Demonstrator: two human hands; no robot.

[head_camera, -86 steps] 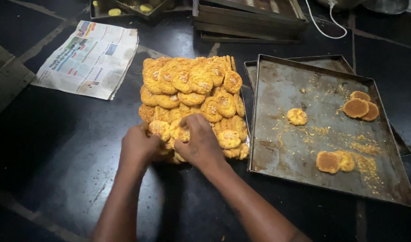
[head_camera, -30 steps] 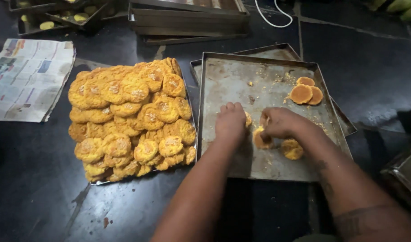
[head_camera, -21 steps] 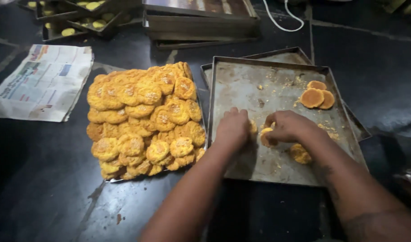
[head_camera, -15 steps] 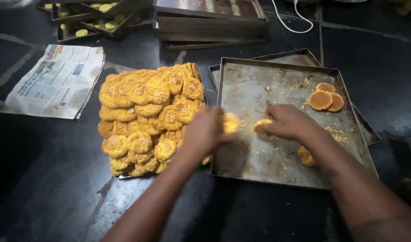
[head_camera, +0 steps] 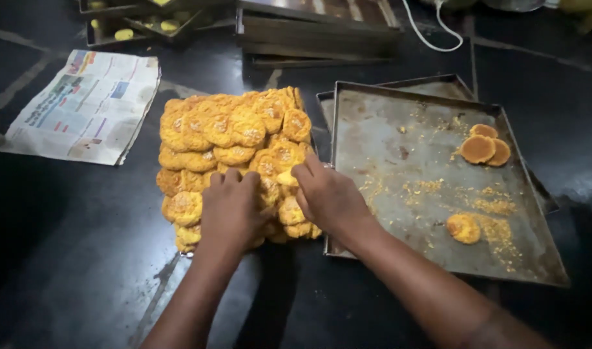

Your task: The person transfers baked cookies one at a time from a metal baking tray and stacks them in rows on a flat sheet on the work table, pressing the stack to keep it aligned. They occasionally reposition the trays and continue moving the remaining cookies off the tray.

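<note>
I see a big tray (head_camera: 399, 129) with a few cookies, a newspaper (head_camera: 83, 106), and the cookie pile (head_camera: 225, 129) between them. My left hand (head_camera: 231, 210) lies flat on the pile. My right hand (head_camera: 331, 197) pinches one cookie (head_camera: 287, 178) there.

1. The heap of cookies (head_camera: 228, 139) sat centre-left of the frame: round, golden-orange, crumb-topped, laid overlapping in rows and stacked several deep.
2. My left hand (head_camera: 230, 210) lay flat, palm down, on its lower edge.
3. My right hand (head_camera: 328, 197) rested on its lower right corner, fingertips pinching one cookie (head_camera: 287, 178), which lay flat against the heap's top.
</note>
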